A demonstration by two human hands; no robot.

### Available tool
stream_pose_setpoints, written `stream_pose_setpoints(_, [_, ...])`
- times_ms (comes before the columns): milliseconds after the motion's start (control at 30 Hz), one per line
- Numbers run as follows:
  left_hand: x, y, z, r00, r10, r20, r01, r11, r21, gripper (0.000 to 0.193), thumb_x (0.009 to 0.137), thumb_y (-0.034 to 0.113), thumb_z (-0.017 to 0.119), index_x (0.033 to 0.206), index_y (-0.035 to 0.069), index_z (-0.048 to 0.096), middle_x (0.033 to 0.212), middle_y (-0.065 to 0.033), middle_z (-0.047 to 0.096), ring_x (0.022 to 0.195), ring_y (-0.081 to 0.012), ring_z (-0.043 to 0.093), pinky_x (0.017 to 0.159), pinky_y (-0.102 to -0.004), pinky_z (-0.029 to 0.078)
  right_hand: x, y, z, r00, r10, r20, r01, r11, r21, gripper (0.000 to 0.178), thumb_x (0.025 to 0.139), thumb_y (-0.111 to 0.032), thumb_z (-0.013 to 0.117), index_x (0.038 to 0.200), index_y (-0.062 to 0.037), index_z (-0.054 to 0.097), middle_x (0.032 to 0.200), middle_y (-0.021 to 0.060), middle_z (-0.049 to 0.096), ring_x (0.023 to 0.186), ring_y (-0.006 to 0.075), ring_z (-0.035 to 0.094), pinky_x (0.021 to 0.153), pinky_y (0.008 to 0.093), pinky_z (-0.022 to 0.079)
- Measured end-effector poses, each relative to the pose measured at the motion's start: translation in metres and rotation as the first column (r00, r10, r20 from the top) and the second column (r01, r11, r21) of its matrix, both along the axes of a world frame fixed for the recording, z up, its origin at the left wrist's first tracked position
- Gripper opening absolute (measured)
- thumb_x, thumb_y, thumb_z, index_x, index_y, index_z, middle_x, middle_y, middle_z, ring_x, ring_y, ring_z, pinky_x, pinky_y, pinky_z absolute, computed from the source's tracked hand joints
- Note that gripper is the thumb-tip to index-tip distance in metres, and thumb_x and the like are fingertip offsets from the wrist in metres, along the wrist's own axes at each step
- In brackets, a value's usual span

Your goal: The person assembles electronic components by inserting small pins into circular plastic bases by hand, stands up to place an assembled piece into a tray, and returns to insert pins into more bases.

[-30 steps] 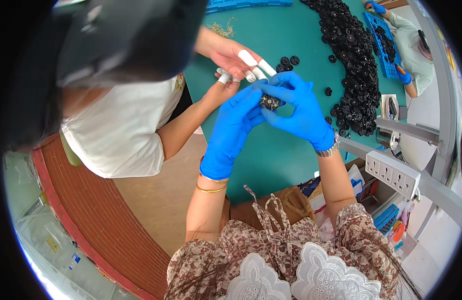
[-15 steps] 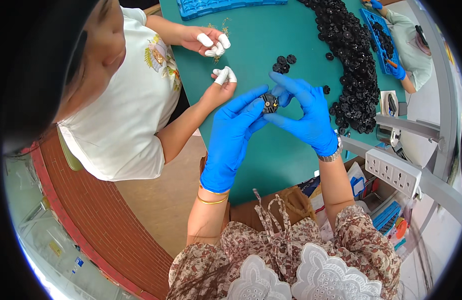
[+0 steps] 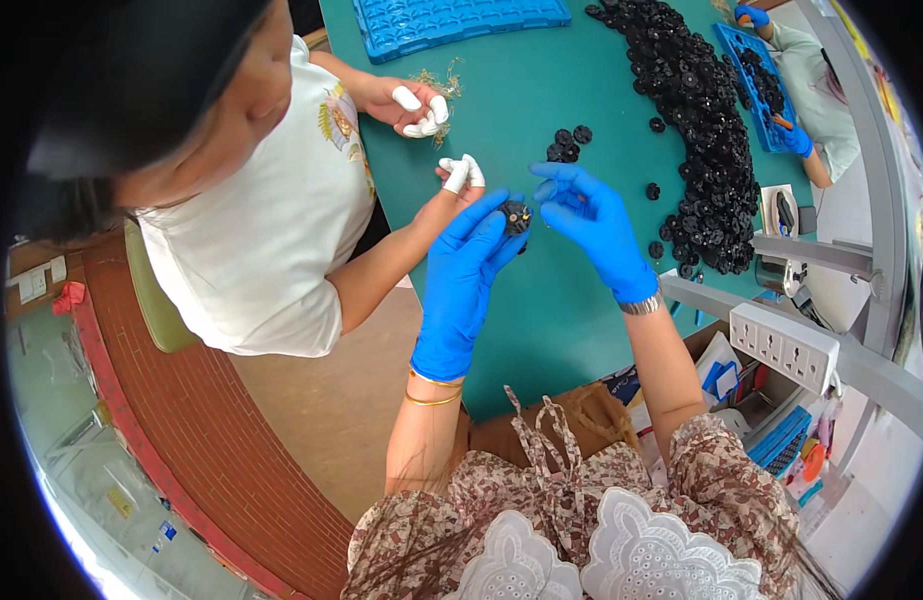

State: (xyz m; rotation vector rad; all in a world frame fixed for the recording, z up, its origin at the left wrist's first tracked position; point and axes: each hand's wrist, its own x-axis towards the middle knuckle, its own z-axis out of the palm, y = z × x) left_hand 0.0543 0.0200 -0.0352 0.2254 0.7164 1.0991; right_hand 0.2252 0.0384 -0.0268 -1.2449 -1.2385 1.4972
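My left hand (image 3: 460, 285), in a blue glove, grips a small round black part (image 3: 516, 218) between thumb and fingers. A brass-coloured centre and a bit of yellow show on that part. My right hand (image 3: 604, 228), also blue-gloved, is just to the right of it and apart from it. Its fingers are bent and spread, with nothing visible in them. Under the left fingertips, a dark piece (image 3: 523, 248) shows in part on the green table (image 3: 552, 330). Beyond my hands lies a small cluster of black discs (image 3: 564, 148).
A long heap of black discs (image 3: 697, 130) covers the table's right side. A blue tray (image 3: 462, 22) lies at the far edge. At left, a person's hands (image 3: 422, 108) in white finger cots are near thin golden strands (image 3: 444, 80). A power strip (image 3: 785, 342) on a rail is at right.
My right hand has drawn off the black part and shifted slightly down. My left hand, still holding the part, has moved a little left and down. The person at left has leaned in.
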Motion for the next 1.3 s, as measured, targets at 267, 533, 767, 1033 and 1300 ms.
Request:
stream_pose_setpoints(267, [-0.024,-0.019,-0.025,0.998,0.02,0.058,-0.011,0.988,-0.157,0.035,0.086,0.002,0.051,0.12,-0.005,0.044,0.112,-0.013,0.054,0.106,-0.0256,0.053,0.095,-0.0346,0.044,-0.013,0.109,-0.122,0.82,-0.017,0.572,-0.106,0.978,0.18,0.021,0.078,-0.019,0.06,0.093,-0.005,0.066,0.086,0.0123,0.066,0.075,0.0224,0.063,0.074,0.0327,0.049])
stream_pose_setpoints(533, [-0.037,-0.031,-0.028,0.999,0.041,-0.015,-0.042,0.989,-0.142,0.035,0.084,-0.002,0.051,0.119,-0.005,0.045,0.113,-0.0124,0.053,0.107,-0.0219,0.052,0.096,-0.0334,0.043,-0.045,0.181,-0.142,0.61,-0.196,0.767,-0.162,0.917,0.364,0.033,0.076,-0.018,0.059,0.108,-0.0161,0.06,0.106,0.0118,0.059,0.094,0.0299,0.057,0.081,0.0397,0.047])
stream_pose_setpoints(767, [-0.02,-0.039,-0.048,0.991,-0.04,-0.128,0.016,0.983,-0.182,0.038,0.081,-0.003,0.057,0.117,-0.001,0.047,0.111,-0.0098,0.054,0.101,-0.0174,0.054,0.09,-0.0277,0.044,-0.039,0.194,-0.136,0.334,-0.175,0.926,-0.244,0.933,0.264,0.042,0.072,-0.02,0.06,0.114,-0.0139,0.055,0.123,0.0132,0.048,0.11,0.0338,0.048,0.09,0.0452,0.042])
stream_pose_setpoints(1033, [-0.002,-0.039,-0.076,0.959,-0.201,-0.201,0.155,0.963,-0.222,0.038,0.083,-0.002,0.055,0.119,0.0,0.047,0.113,-0.0095,0.054,0.1,-0.0161,0.054,0.088,-0.0261,0.044,-0.012,-0.02,-0.126,0.71,-0.352,0.61,0.144,0.92,0.363,0.029,0.079,-0.012,0.055,0.108,-0.0087,0.056,0.113,0.0126,0.052,0.102,0.0312,0.05,0.088,0.0395,0.038])
stream_pose_setpoints(1300, [0.022,-0.035,-0.085,0.88,-0.404,-0.249,0.362,0.911,-0.198,0.04,0.082,-0.003,0.056,0.12,0.0,0.047,0.112,-0.0088,0.054,0.097,-0.0147,0.054,0.086,-0.0246,0.045,0.062,-0.2,-0.105,0.655,-0.179,0.734,0.177,0.981,0.081,0.024,0.08,-0.007,0.05,0.102,-0.0114,0.057,0.104,0.0097,0.056,0.091,0.0294,0.055,0.082,0.04,0.042])
